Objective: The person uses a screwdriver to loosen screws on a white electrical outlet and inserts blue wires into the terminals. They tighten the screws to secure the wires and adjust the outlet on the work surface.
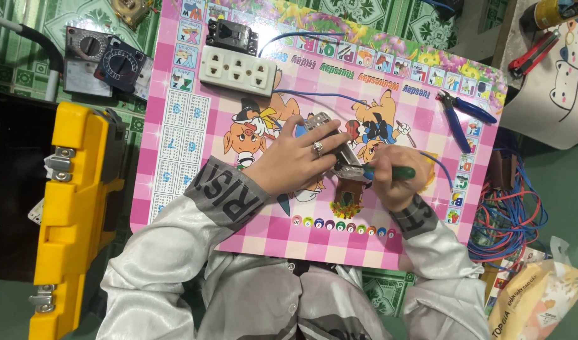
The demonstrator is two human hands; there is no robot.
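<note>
Head view of a pink checked cartoon-printed board (427, 214) serving as the table. The left hand (289, 160), a ring on one finger, presses its fingers closed over a small grey metal-and-plastic electrical component (333, 148) near the board's centre. The right hand (393, 179), at 3 o'clock of the component, has its fingers wrapped shut around a green-handled screwdriver (393, 171) whose tip meets the component's lower end; the exact contact point is hidden by the fingers. A thin blue wire (314, 94) runs from 12 o'clock toward the component. A white three-outlet socket strip (237, 69) and a black breaker block (232, 34) sit at 11 o'clock; blue-handled pliers (462, 110) lie at 2 o'clock, well apart. A yellow plastic tool case (75, 208) stands off the board at 9 o'clock.

Risks, as judged: the screwdriver tip may slip off the screw and strike the left fingers just beside it, since that hand holds the component close to the tip; the component may twist under torque on the smooth board; the blue wire may pull free of its terminal.
</note>
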